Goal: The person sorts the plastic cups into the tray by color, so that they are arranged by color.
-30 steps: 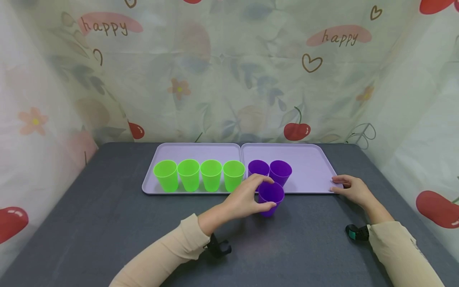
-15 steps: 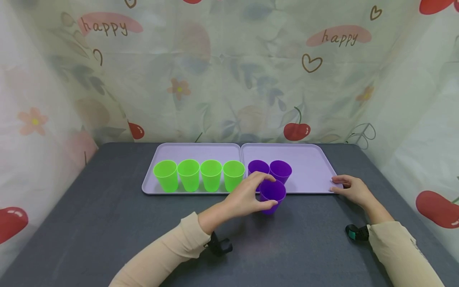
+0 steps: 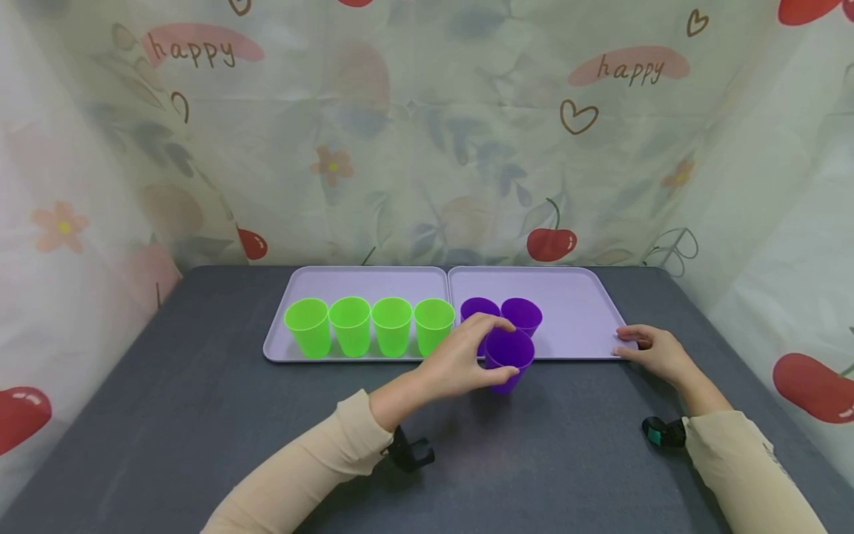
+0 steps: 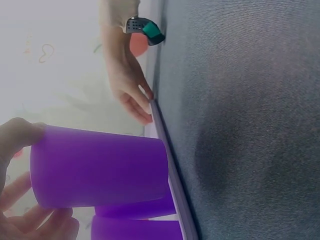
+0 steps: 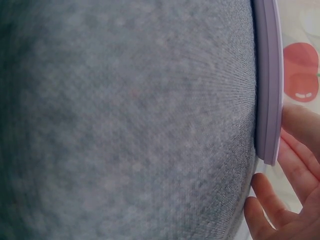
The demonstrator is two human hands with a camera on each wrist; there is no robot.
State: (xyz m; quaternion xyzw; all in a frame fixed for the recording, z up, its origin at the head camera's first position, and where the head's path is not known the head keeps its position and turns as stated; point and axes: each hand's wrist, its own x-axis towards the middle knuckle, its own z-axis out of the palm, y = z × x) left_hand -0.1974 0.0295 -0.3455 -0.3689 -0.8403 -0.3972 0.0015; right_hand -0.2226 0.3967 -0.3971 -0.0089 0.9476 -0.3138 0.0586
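Note:
My left hand (image 3: 454,357) grips a purple cup (image 3: 510,354) near its rim, thumb on the near side and fingers on the far side. In the left wrist view this cup (image 4: 100,167) is raised off the dark table, in front of two more purple cups. Those two, a left purple cup (image 3: 479,305) and a right purple cup (image 3: 523,314), stand side by side on the right lilac tray (image 3: 580,315). At that tray's front right corner my right hand (image 3: 659,357) holds the edge between thumb and fingers; the right wrist view shows the tray rim (image 5: 270,80) against the thumb.
Several green cups (image 3: 351,326) stand in a row along the front of the left lilac tray (image 3: 373,278), which adjoins the right one. Both trays lie at the back of the dark table (image 3: 167,415). A patterned curtain (image 3: 414,148) encloses the back and sides.
My left hand has carried the purple cup slightly up and away from me, toward the front edge of the right tray. My right hand has stayed at the tray corner.

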